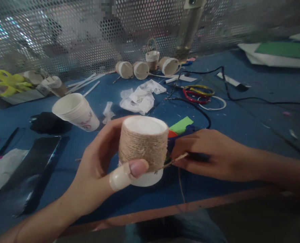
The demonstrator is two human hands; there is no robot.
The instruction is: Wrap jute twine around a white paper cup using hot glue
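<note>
My left hand (96, 175) is wrapped round an upside-down paper cup (143, 145), thumb across its front. Coils of brown jute twine (137, 141) cover most of the cup's side; the white base on top and the rim below stay bare. A strip of tape or bandage circles my left thumb. Close by the cup's right side, my right hand (200, 152) is closed, fingers bent, on the loose twine coming off the cup. One strand hangs below it towards the table edge. Behind the right hand lie a green piece (182, 125) and something blue and orange, partly hidden.
Stacked paper cups (76, 111) lie tilted at left, near a phone (35, 168). Crumpled white material (139, 98) lies mid-table. Several twine-wrapped cups (141, 70) stand or lie along the mesh panel (84, 40). Cables (202, 96) are at right, yellow scissors (6, 82) far left.
</note>
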